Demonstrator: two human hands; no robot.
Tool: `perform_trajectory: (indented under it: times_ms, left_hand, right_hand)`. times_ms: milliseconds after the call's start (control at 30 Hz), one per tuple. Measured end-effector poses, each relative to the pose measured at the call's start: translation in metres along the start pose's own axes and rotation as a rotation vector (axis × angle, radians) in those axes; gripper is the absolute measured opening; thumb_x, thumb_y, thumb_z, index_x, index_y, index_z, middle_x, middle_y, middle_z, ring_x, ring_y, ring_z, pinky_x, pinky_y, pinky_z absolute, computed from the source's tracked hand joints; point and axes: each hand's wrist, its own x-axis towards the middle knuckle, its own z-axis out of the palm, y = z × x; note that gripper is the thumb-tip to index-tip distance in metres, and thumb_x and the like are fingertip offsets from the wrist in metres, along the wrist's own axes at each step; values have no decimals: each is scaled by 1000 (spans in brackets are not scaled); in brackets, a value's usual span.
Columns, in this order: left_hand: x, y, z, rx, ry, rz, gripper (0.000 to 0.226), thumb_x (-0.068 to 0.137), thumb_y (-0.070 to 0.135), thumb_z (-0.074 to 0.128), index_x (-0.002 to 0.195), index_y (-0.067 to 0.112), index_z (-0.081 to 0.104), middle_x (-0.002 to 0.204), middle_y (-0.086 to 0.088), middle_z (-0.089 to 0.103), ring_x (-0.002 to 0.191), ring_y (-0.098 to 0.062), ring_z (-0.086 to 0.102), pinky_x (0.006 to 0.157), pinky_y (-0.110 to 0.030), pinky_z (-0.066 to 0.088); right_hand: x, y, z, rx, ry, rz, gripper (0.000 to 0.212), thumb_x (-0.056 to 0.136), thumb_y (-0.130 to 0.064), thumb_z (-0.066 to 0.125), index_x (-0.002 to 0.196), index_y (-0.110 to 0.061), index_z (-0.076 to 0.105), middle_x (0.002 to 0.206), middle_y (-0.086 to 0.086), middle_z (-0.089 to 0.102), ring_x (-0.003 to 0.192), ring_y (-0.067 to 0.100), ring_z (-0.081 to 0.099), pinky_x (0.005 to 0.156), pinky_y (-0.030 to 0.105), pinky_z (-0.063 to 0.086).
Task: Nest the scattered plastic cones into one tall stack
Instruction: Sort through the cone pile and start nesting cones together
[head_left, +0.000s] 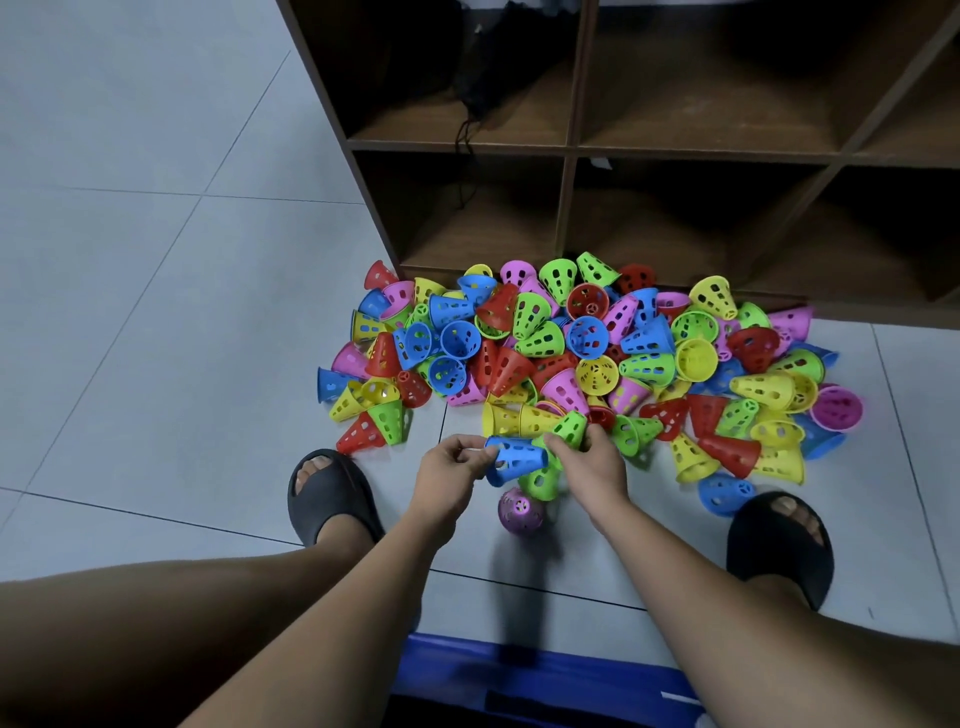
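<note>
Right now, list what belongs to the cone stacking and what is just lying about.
Job:
- blue perforated plastic cone, pinched by the left hand
- green perforated plastic cone, gripped by the right hand
- heap of multicoloured plastic cones on the grey tiled floor

Lying about:
- brown wooden cubby shelf
- black cord hanging in it
- black slippers on the feet

- Cones (587, 338): moulded plastic, smooth and fairly glossy, with walls pierced by holes.
- Blue cone (514, 460) and green cone (569, 426): the same smooth, lightly shiny plastic.
- Floor (156, 312): large pale tiles, smooth, with a soft sheen.
- Shelf unit (571, 150): dark brown wood or wood-look board, matt, with faint grain.
- Slippers (332, 499): black, matt, with a rubbery or foam look.
</note>
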Motion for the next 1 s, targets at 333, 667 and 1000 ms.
perform_trajectory:
  times_ms: [333,667,1000]
  left_hand:
    - [-25,-22,15,-67,-2,-147,14,103,17,69,108,6,75,83,1,75,80,-18,58,70,-30,45]
    - [-24,-42,13,140,-24,-118,11,102,14,71,105,4,73,89,-7,75,72,-15,64,50,-13,44]
    - [-1,-56,-6,275,32,-115,8,99,20,73,100,12,75,92,-4,79,73,-16,69,61,-19,49]
  right_hand:
    - [-42,-17,-20,103,74,-131,27,90,-44,79,99,-24,63,94,-8,72,89,7,67,72,30,48]
    - [-63,3,-5,-186,6,-317,36,80,-52,77,103,-31,59,100,-11,63,96,16,61,80,36,51]
    - [-59,30,-5,-286,-8,-392,39,86,-54,72,78,-30,41,80,-6,51,81,21,51,75,41,45]
